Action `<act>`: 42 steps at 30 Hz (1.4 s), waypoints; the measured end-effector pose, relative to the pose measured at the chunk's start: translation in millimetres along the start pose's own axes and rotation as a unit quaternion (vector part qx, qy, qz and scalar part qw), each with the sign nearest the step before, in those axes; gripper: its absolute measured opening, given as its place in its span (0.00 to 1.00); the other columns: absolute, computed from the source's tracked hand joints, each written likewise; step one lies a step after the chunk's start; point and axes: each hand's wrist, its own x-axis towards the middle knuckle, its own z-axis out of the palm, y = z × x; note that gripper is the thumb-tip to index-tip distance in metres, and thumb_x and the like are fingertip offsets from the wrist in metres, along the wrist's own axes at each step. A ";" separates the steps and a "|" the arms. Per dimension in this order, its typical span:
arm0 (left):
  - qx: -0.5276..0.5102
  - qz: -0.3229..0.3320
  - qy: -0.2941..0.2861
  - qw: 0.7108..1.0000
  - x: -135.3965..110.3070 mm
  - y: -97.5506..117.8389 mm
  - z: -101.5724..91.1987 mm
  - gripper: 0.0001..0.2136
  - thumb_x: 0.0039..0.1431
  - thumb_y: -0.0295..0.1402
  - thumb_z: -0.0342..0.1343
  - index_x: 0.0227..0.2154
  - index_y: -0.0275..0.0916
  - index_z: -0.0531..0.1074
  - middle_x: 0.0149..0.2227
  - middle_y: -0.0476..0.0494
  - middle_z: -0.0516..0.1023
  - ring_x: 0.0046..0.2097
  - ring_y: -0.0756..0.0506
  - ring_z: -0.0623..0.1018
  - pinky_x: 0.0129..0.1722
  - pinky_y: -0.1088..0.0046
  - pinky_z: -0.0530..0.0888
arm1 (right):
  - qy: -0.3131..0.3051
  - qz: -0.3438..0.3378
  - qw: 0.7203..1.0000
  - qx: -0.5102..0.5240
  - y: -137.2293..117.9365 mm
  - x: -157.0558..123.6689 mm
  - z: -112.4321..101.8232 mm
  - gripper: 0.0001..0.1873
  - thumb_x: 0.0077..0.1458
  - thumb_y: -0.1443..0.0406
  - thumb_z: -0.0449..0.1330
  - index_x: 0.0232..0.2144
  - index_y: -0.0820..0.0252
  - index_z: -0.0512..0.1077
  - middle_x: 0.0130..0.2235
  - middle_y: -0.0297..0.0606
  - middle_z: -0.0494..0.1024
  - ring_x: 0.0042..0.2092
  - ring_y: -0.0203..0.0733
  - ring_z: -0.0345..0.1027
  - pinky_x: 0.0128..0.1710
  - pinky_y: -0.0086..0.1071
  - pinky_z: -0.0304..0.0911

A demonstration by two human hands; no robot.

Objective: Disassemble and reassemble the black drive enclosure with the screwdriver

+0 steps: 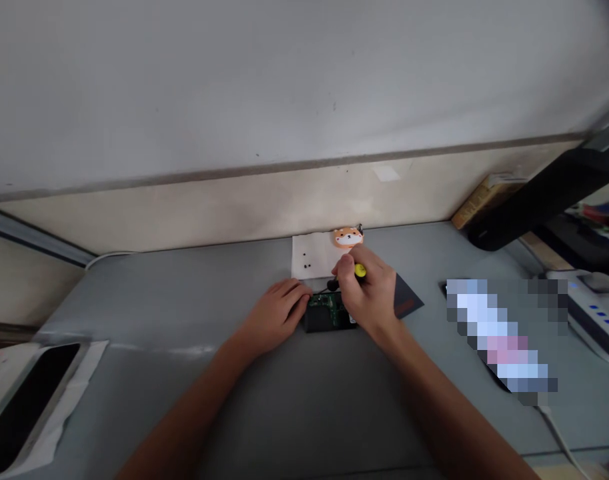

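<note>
A dark, flat device with a green circuit board (330, 308) lies on the grey desk in front of me. My left hand (275, 312) grips its left end, fingers bent and close together at the corner. In my right hand (367, 283) is a screwdriver (360, 271) with a yellow and black handle. Its thin shaft slants left and down to the board's upper left part, near my left fingertips. Whether the tip sits in a screw is too small to tell. My right hand covers the device's right end.
Behind the device, white paper (314, 248) bears several small dark screws (305, 266) and an orange animal-faced case (348, 237). A dark card (407, 297) lies right of my right hand. Farther right are a blurred-out phone (499, 340), a power strip (591, 313) and a black speaker (539, 200).
</note>
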 end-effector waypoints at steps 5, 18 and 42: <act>0.008 0.003 -0.008 1.000 -1.2 -0.2 -2.2 0.14 0.74 0.32 0.41 0.42 0.40 0.73 0.41 0.43 0.78 0.44 0.43 0.78 0.48 0.61 0.76 | -0.002 -0.006 1.000 -0.004 -1.4 -0.7 1.4 0.18 0.66 0.67 0.51 0.22 0.57 0.62 0.23 0.30 0.67 0.25 0.33 0.61 0.27 0.29 0.55; -0.007 -0.008 -0.015 1.000 -2.2 0.2 -1.9 0.13 0.75 0.33 0.41 0.42 0.40 0.72 0.41 0.43 0.78 0.44 0.43 0.77 0.49 0.60 0.76 | -0.001 -0.003 1.000 -0.019 -5.1 -1.7 1.0 0.17 0.66 0.67 0.51 0.22 0.56 0.61 0.22 0.31 0.66 0.25 0.34 0.59 0.26 0.30 0.54; 0.009 -0.016 -0.028 0.999 -2.2 1.0 -1.4 0.14 0.74 0.33 0.41 0.44 0.41 0.73 0.43 0.42 0.77 0.45 0.43 0.77 0.50 0.61 0.75 | -0.012 0.006 1.000 -0.008 -1.6 -2.5 -0.8 0.18 0.66 0.66 0.51 0.22 0.56 0.63 0.22 0.32 0.68 0.25 0.35 0.62 0.27 0.31 0.57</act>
